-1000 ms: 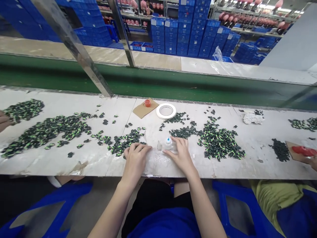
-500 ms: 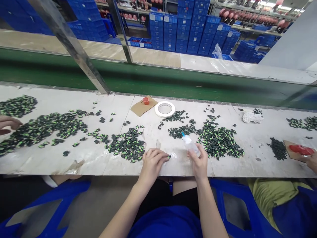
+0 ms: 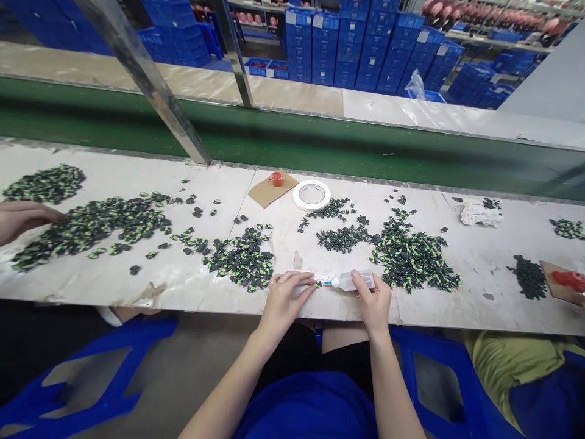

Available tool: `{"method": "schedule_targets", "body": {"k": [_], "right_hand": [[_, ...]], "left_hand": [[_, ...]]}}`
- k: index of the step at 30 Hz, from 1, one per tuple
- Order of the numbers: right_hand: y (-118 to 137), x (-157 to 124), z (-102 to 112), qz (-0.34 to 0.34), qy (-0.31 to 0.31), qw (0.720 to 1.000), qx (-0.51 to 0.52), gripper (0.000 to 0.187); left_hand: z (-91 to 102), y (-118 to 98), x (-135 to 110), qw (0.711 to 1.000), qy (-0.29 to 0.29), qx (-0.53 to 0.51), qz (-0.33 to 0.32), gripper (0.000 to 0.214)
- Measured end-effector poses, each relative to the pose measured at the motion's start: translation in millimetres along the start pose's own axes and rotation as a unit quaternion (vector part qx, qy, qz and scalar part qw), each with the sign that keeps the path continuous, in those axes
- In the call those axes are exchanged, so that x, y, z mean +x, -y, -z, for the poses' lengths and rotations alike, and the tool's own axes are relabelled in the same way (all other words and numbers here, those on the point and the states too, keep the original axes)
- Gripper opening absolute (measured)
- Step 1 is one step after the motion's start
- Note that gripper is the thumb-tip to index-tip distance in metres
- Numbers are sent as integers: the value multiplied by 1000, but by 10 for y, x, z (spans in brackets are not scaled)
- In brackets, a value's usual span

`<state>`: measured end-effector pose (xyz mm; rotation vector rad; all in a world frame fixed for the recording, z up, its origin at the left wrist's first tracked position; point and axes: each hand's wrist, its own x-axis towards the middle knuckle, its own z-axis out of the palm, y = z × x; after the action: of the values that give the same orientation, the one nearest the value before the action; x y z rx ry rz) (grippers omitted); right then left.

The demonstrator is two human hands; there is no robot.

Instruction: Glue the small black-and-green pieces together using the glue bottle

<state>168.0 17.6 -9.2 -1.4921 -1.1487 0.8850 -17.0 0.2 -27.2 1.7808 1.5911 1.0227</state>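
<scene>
Between the thumb and fingers of my left hand (image 3: 287, 299) is a small black-and-green part (image 3: 318, 284), held low over the table. My right hand (image 3: 375, 300) grips a clear squeeze bottle (image 3: 351, 280) lying nearly level. The bottle's thin blue tip points left and meets or almost meets the small part; actual contact is too fine to tell. To the left of my left hand spreads a pile of black-and-green parts (image 3: 242, 259). Another pile of such parts (image 3: 411, 253) lies right of the bottle, and small plain dark pieces (image 3: 342, 239) lie behind it.
A white tape roll (image 3: 311, 195) and a red-topped little cup (image 3: 276, 178) on cardboard (image 3: 262, 194) stand farther back. A co-worker's hand (image 3: 27, 219) is over the left heap. At right are a crumpled white cloth (image 3: 479, 214) and a red object (image 3: 569, 279). A green-sided ledge runs behind.
My right hand has tipped the bottle from slanting upward to nearly level, bringing its blue tip to the part in my left hand. The co-worker's hand at left reaches further in.
</scene>
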Motion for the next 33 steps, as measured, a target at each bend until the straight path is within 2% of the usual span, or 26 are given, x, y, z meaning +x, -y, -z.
{"method": "schedule_targets", "body": {"k": [6, 33], "right_hand": [[39, -8, -17, -4, 11, 1000, -14, 37], [21, -3, -18, -6, 4, 1000, -2, 37]], "left_hand": [[-8, -9, -15, 1000, -8, -6, 21, 15], [2, -27, 5, 1000, -6, -6, 25, 11]]}}
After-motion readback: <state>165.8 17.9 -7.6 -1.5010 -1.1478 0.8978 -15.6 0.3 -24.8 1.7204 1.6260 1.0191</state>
